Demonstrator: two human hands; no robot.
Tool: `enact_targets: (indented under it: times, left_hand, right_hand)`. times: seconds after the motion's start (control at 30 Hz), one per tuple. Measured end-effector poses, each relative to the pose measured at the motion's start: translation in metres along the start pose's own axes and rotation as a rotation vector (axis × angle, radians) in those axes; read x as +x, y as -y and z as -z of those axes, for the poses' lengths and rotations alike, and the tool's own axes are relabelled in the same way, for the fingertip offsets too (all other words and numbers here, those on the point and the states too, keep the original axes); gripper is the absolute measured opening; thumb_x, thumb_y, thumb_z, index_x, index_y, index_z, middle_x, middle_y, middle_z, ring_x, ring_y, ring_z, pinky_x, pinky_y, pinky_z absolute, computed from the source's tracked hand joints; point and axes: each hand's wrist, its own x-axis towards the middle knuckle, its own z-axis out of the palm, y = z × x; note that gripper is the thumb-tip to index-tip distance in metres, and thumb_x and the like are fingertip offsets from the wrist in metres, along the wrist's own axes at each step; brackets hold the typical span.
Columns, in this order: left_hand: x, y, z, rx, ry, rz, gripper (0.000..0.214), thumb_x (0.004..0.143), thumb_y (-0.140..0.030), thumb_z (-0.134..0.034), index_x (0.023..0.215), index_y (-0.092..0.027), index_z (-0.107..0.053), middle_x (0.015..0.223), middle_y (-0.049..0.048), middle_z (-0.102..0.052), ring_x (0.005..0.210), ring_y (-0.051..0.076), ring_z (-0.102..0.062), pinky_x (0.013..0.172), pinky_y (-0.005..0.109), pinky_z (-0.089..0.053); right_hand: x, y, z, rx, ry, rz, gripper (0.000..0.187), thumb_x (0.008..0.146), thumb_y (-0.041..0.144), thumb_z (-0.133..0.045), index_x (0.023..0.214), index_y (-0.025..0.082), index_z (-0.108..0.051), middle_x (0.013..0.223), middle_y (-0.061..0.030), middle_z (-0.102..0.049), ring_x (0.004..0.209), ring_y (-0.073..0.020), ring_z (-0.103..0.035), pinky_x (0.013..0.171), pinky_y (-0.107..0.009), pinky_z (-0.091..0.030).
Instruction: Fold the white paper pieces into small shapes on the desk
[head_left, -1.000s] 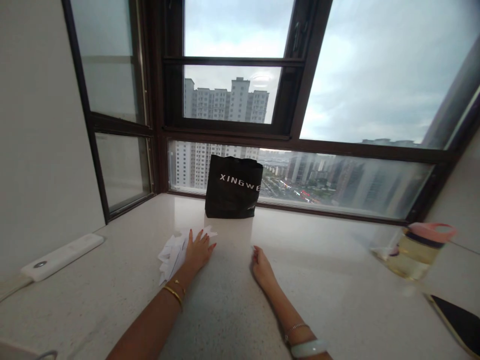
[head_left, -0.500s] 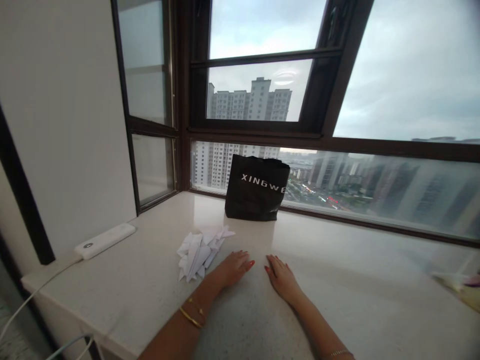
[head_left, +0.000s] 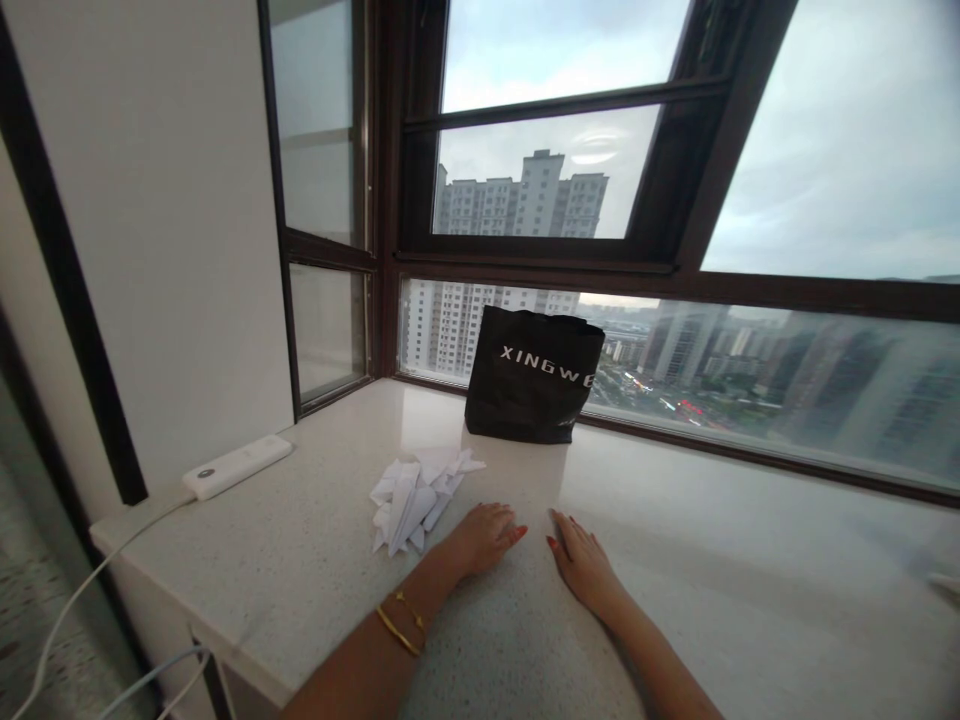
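Loose pile of folded white paper pieces (head_left: 411,502) lies just left of and beyond the left hand (head_left: 486,538)

The paper pile sits on a pale, speckled, smooth countertop (head_left: 765,570), to the left of the left hand and a little farther from the person. Its pointed pieces overlap untidily; as a whole, it stretches on a slant, from near left to far right. The left hand is clearly the nearer one, with a narrow strip of countertop seeming to separate it from the paper. It rests palm down, fingers loosely extended, gripping nothing visible. The right hand (head_left: 583,565) lies across a small gap to its right, also palm down and relaxed, with nothing visible in its grasp. Beyond both hands, a black bag with white lettering (head_left: 532,385) stands upright before the window. Well left of the left hand lies a white oblong device with a cable (head_left: 238,466).
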Motion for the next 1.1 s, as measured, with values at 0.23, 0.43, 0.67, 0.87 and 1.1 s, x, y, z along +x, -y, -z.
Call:
enact_targets:
  times: [0.23,0.43,0.67,0.87,1.1]
  left_hand:
    - [-0.0013,0.0000,0.0012,0.012,0.012,0.004,0.051,0.087,-0.046,-0.019,0.122,-0.017,-0.042,0.130,0.0095,-0.043,0.122,0.018,-0.035,0.101,0.034,-0.023]
    - [-0.0001,0.0019,0.0007,0.008,0.059,0.011,0.052,0.087,-0.046,-0.019,0.124,-0.015,-0.040,0.133,0.0102,-0.040,0.124,0.018,-0.032,0.102,0.034,-0.020]
    - [0.0001,0.0047,-0.0014,0.014,0.053,-0.001,0.050,0.087,-0.044,-0.024,0.124,-0.015,-0.039,0.133,0.0102,-0.039,0.124,0.018,-0.031,0.103,0.034,-0.019]
    - [0.0008,0.0062,-0.0027,-0.001,0.062,0.004,0.050,0.086,-0.043,-0.025,0.125,-0.014,-0.038,0.134,0.0105,-0.038,0.125,0.018,-0.030,0.103,0.035,-0.018]
    - [0.0000,0.0055,-0.0017,0.000,0.054,-0.001,0.049,0.086,-0.043,-0.025,0.125,-0.016,-0.038,0.134,0.0098,-0.038,0.125,0.018,-0.031,0.103,0.035,-0.019]
  right_hand:
    - [0.0010,-0.0030,-0.0032,0.019,-0.018,0.012,0.047,0.083,0.026,-0.030,0.127,0.012,-0.038,0.128,-0.0131,-0.046,0.120,-0.0232,-0.039,0.097,-0.044,-0.030]
    - [0.0010,-0.0020,-0.0029,0.003,-0.013,0.010,0.046,0.083,0.026,-0.030,0.126,0.011,-0.039,0.128,-0.0141,-0.046,0.120,-0.0235,-0.038,0.097,-0.042,-0.031]
    - [0.0012,-0.0029,-0.0036,0.024,-0.026,0.014,0.046,0.083,0.026,-0.030,0.126,0.011,-0.039,0.126,-0.0136,-0.047,0.119,-0.0235,-0.039,0.097,-0.044,-0.030]
    - [0.0004,-0.0022,-0.0027,0.028,-0.032,0.016,0.046,0.083,0.027,-0.030,0.125,0.012,-0.039,0.126,-0.0135,-0.047,0.119,-0.0238,-0.039,0.096,-0.044,-0.031]
    - [0.0012,-0.0035,-0.0056,0.035,-0.045,0.011,0.045,0.082,0.027,-0.030,0.125,0.015,-0.040,0.125,-0.0114,-0.049,0.119,-0.0230,-0.040,0.097,-0.043,-0.030]
